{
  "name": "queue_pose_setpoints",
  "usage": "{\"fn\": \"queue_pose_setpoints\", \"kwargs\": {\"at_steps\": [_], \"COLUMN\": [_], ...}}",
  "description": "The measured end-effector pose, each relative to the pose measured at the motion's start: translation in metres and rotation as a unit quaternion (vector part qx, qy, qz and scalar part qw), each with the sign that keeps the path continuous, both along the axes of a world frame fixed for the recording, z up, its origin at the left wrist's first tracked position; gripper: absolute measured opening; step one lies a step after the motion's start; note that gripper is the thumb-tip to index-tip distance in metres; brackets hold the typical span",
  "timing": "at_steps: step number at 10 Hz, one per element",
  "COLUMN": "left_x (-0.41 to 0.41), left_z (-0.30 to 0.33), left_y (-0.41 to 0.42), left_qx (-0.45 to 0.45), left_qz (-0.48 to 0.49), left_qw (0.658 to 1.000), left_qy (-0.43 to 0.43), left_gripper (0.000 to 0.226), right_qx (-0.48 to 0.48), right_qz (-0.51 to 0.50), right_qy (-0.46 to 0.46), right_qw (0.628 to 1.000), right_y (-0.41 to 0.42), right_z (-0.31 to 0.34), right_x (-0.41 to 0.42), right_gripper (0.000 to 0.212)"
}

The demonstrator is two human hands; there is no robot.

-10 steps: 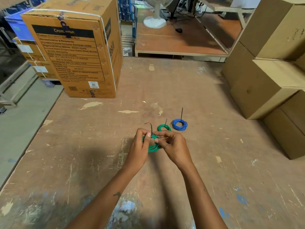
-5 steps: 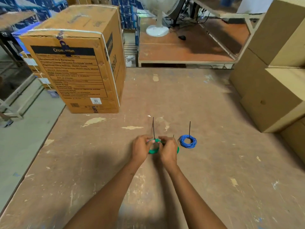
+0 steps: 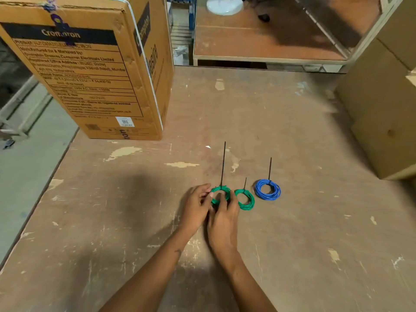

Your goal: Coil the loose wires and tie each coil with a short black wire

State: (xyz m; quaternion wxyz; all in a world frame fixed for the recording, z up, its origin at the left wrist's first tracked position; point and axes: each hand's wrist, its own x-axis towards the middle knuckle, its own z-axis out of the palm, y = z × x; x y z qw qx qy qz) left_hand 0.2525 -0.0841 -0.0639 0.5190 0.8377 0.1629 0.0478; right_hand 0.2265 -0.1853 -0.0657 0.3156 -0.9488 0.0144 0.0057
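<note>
Coil in hand: green insulated-wire coil (image 3: 220, 194), flat on worn plywood tabletop (image 3: 292, 244), black tie wire (image 3: 223, 163) pointing away.
Left hand (image 3: 195, 207): grip pinching coil's left rim.
Right hand (image 3: 222, 224): fingers resting on coil's near rim; clamped or not, cannot tell.
Neighbours: second green coil (image 3: 245, 199) just beside, blue coil (image 3: 267, 189) further right, both tied.
Progress: three coils tied; no loose wire visible, likely near completion.
Surroundings: printed cardboard carton (image 3: 90, 70) far left.
</note>
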Motion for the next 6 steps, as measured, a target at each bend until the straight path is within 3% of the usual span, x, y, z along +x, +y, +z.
{"fn": "queue_pose_setpoints", "kwargs": {"at_steps": [1,3,4,6], "left_x": [-0.015,-0.024,-0.028,-0.048], "left_z": [-0.005,0.007,0.020,0.042], "left_y": [-0.008,-0.020,-0.020,-0.016], "left_qx": [0.036,0.002,0.025,0.119], "left_qz": [0.016,-0.023,-0.034,-0.083], "left_qw": [0.999,1.000,0.999,0.986], "left_qy": [-0.030,-0.012,-0.018,-0.085], "left_gripper": [0.040,0.045,0.044,0.045], "right_qx": [-0.085,-0.145,-0.128,-0.145], "right_qz": [0.002,0.041,0.047,0.074], "right_qy": [-0.001,0.027,0.036,-0.041], "right_qw": [0.996,0.988,0.990,0.986], "right_y": [0.001,-0.006,-0.012,-0.024], "right_z": [-0.007,-0.011,0.001,0.036], "right_x": [-0.002,-0.002,-0.004,-0.002], "right_gripper": [0.055,0.058,0.056,0.052]}}
